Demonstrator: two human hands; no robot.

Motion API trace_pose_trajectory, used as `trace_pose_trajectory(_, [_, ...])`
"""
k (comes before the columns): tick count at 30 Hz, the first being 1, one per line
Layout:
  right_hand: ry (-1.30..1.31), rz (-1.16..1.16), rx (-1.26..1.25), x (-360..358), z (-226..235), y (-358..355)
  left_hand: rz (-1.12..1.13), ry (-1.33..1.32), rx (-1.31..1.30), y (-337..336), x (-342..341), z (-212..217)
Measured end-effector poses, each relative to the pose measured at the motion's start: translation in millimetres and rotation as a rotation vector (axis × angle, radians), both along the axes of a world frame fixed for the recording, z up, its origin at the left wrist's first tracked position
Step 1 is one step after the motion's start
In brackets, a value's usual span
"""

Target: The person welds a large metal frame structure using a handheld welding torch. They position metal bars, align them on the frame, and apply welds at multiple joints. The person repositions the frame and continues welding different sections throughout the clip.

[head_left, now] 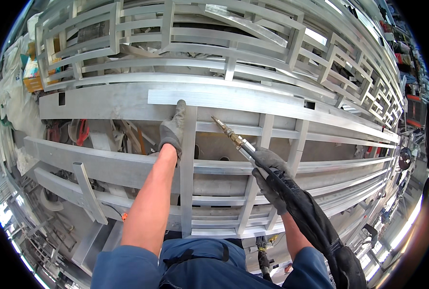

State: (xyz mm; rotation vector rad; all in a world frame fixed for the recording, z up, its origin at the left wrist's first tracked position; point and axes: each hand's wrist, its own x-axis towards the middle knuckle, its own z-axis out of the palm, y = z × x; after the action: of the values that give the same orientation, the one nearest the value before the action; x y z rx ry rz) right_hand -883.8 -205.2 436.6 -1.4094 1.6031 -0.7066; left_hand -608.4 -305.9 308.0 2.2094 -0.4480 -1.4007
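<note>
My left hand (173,129), in a grey work glove, presses on the upright aluminium bar (188,168) just below the flat horizontal strip (224,99), with one finger reaching up to the joint. My right hand (268,171), in a dark glove, grips a welding torch (231,136). Its brass nozzle points up and left toward the frame, a short way right of the upright bar. A thick black hose sleeve (315,221) runs from the torch back along my right forearm. The bars belong to a large aluminium lattice frame (291,166) lying flat before me.
More silver lattice panels (176,43) are stacked behind the frame. A loose short aluminium piece (90,192) leans on the lower left rails. Red tools (79,131) lie under the frame at left, cardboard boxes (31,72) at far left. Workshop clutter lines the right edge.
</note>
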Motion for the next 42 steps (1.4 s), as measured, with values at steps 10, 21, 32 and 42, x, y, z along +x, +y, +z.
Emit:
trace_pose_trajectory(10, [-0.039, -0.032, -0.04, 10, 8, -12, -0.086, -0.103, 0.054, -5, -9, 14])
trace_pose_trajectory(21, [-0.095, -0.009, -0.002, -2, 8, 20, -0.113, -0.02, 0.013, 42, 22, -39])
trace_pose_trajectory(32, [0.008, -0.035, 0.024, 13, 22, 31, -0.08, 0.055, 0.032, 21, 8, -35])
trace_pose_trajectory(42, [-0.217, -0.052, -0.135, 11, -8, 31, -0.02, -0.071, -0.135, 26, -7, -19])
